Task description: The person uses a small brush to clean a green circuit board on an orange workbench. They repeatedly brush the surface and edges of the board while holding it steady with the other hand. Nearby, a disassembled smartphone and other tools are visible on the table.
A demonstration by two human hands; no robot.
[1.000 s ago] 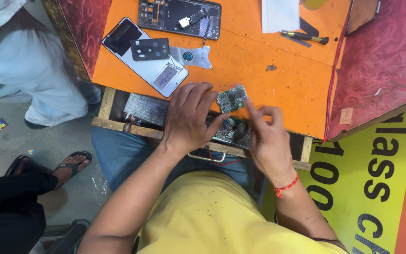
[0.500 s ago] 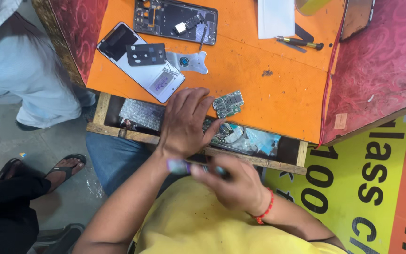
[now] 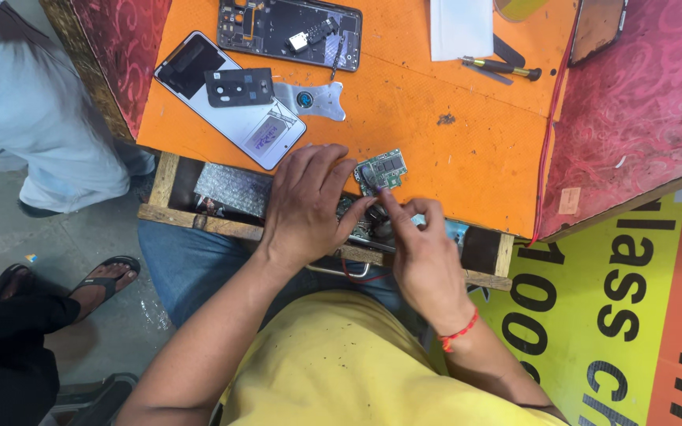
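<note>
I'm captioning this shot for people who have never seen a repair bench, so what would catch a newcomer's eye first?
Most likely the bright orange mat on the table, and at its near edge the small green circuit board that the left hand and right hand meet over. Behind them lie an opened phone with its insides bare and a white phone back, face down at the left.

Left hand (image 3: 305,205) and right hand (image 3: 420,244) at green circuit board (image 3: 381,171), orange mat (image 3: 451,166)
</note>
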